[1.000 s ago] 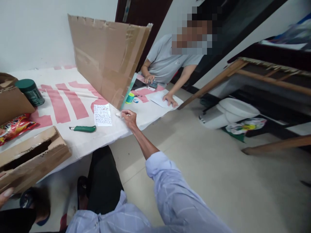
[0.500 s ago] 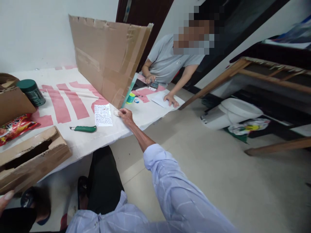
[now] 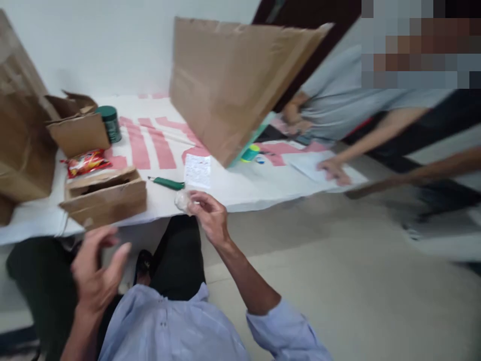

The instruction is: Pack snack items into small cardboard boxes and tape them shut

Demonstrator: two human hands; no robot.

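Note:
My right hand [image 3: 210, 215] pinches a roll of clear tape [image 3: 182, 201] by its edge, just over the front of the table. My left hand [image 3: 98, 268] is raised in front of my lap, thumb and fingers apart, with nothing in it; it is slightly blurred. Beyond the tape lies a green utility knife [image 3: 168, 183], beside a white sheet with small printed marks [image 3: 198, 171]. Closest to my left hand is a long, low cardboard box [image 3: 108, 203], open on top, at the table's edge.
A large cardboard panel [image 3: 233, 75] stands upright across the table [image 3: 240, 193]. At left are a red snack packet [image 3: 89, 163], a green canister [image 3: 109, 123] and cardboard boxes. A co-worker's hand [image 3: 334, 170] presses on white paper at right, near a yellow-and-teal tape roll [image 3: 250, 153].
My right hand has lifted the tape off the table and drawn it back toward me. My left hand has come further into view. The camera has turned left.

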